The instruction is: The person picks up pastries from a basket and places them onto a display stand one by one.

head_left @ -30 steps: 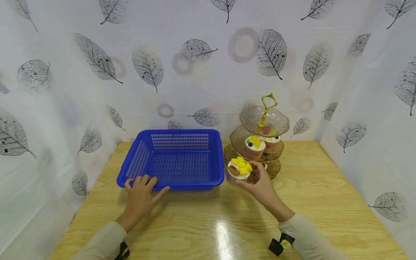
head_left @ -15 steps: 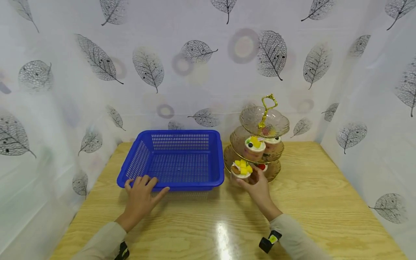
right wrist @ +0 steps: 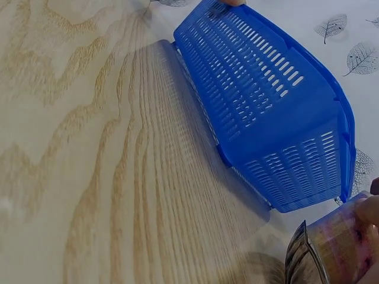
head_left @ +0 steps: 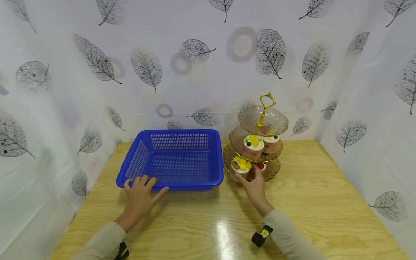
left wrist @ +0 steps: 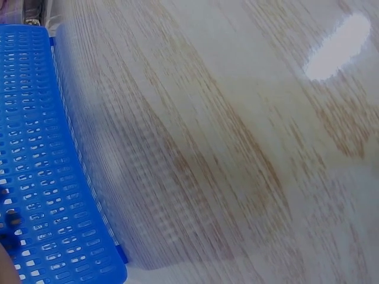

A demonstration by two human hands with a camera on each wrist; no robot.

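Note:
My left hand (head_left: 139,198) grips the front rim of a blue plastic basket (head_left: 188,186) near its left corner, fingers hooked over the edge. Through the slots in the left wrist view, dark fingertips (left wrist: 13,219) show behind the basket wall. My right hand (head_left: 255,187) holds a dessert cup (head_left: 240,167) topped with yellow fruit cubes, thumb at the front and fingers at its right side. The cup is upright at the bottom tier (head_left: 273,173) of a three-tier stand. In the right wrist view the cup's clear side (right wrist: 340,242) shows against the tier's rim.
On the middle tier (head_left: 235,135) stand two dessert cups, one with a blueberry and yellow fruit (head_left: 252,146). A red-topped cup (head_left: 261,166) sits on the bottom tier. A gold handle (head_left: 267,104) rises from the top plate. Leaf-print curtains (head_left: 195,86) surround the wooden table (head_left: 182,224).
My right hand has brought the yellow-topped cup slightly right and back onto the bottom tier, while its forearm has shifted left. The left hand and basket stay put.

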